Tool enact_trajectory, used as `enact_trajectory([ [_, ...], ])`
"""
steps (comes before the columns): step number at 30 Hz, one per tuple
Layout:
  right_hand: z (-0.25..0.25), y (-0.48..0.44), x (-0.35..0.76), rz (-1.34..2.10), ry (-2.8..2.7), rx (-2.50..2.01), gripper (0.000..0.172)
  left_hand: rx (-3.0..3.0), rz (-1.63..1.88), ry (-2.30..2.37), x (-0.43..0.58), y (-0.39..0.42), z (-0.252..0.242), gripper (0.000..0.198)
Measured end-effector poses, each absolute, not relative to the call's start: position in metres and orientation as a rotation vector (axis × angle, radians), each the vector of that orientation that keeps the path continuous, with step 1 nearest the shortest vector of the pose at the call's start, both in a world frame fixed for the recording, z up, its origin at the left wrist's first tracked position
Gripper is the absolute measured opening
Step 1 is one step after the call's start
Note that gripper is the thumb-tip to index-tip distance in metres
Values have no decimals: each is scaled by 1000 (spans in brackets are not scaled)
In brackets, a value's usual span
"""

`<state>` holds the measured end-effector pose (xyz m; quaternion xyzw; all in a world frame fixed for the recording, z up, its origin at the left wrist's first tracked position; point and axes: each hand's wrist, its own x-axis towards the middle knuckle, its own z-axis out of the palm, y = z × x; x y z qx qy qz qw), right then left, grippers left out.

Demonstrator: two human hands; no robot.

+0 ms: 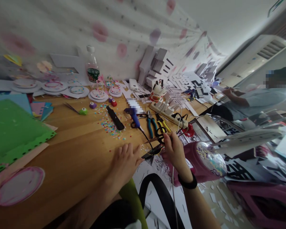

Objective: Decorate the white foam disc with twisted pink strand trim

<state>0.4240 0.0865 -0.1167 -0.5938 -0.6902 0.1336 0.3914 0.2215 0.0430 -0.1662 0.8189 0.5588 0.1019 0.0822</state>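
My left hand (125, 162) rests at the table's front edge with its fingers spread, holding nothing. Closed near the same edge, my right hand (176, 151) grips a pair of scissors (160, 131) by the black handles. Their blades point left toward my left hand. Just beyond lie teal-handled pliers (151, 124) and yellow-handled pliers (164, 122). A blue hot glue gun (133, 117) sits left of these tools, its black cord trailing toward me. Close by is a narrow black object (114, 117) among scattered colored paper bits (108, 125).
A white power strip (168, 114) with tangled cables is behind the pliers. Green paper sheets (16, 133) lie at left; decorated white discs (98, 94) and a bottle (92, 65) stand at back. A pink bin (193, 159) is right. Another person (255, 98) sits far right.
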Motion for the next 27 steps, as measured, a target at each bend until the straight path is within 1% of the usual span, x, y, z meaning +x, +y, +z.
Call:
enact_trajectory([
  [5,-119,90,418,330,-1712,-1492,28,2437,325,1648,231,35,-170,48],
  [11,-134,100,395,366,-1704,-1456,31,2433,352,1612,234,23,-169,49],
  [17,-136,98,396,404,-1720,-1450,28,2379,389,1762,211,34,-163,40],
  [22,-132,89,406,424,-1740,-1466,28,2353,383,1874,206,52,-168,51],
  [27,-127,87,414,412,-1725,-1479,30,2380,337,1842,208,47,-171,49],
])
